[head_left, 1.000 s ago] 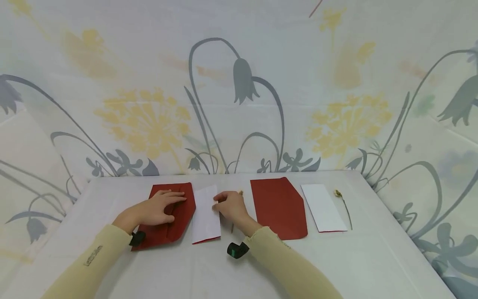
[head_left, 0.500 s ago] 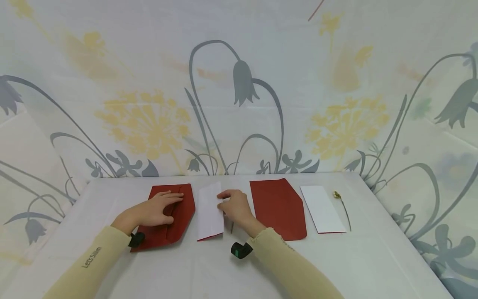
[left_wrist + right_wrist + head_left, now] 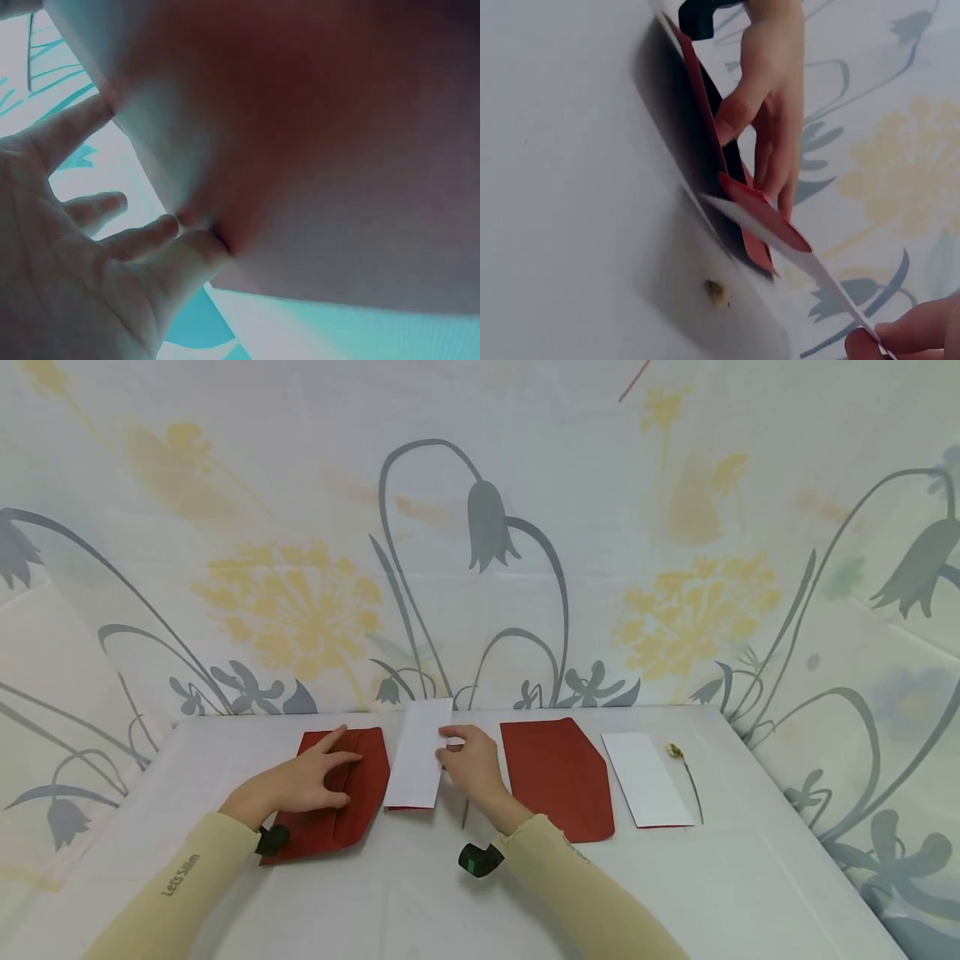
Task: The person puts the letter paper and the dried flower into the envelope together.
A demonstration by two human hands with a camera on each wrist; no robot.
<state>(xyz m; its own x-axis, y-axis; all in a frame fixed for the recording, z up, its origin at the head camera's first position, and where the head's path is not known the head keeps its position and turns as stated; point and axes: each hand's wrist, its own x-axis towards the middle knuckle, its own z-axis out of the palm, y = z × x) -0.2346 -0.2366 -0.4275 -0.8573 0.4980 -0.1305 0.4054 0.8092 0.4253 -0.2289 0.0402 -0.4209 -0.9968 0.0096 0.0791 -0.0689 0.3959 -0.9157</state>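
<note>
My left hand [image 3: 303, 781] rests with spread fingers on a red envelope [image 3: 367, 789] at the left of the table. In the left wrist view its fingertips [image 3: 199, 244] touch the dark, blurred envelope [image 3: 360, 187]. My right hand [image 3: 472, 764] pinches the right edge of a white folded card [image 3: 416, 760] between thumb and fingers. Red shows along the card's lower edge. In the right wrist view the card [image 3: 769, 225] is tilted, one end close to the envelope [image 3: 705, 112]. Below my right hand lies a dried flower, its stem [image 3: 464, 814] partly hidden.
To the right lie a second red envelope [image 3: 558, 781], another white card [image 3: 648, 781] and a dried flower on a thin stem [image 3: 688, 781]. A flower-patterned cloth [image 3: 480, 610] hangs behind the white table [image 3: 420, 902].
The white card first shifted slightly right, then rose and tilted, its top edge moving toward the back. My left fingers spread wider on the envelope, which stays put.
</note>
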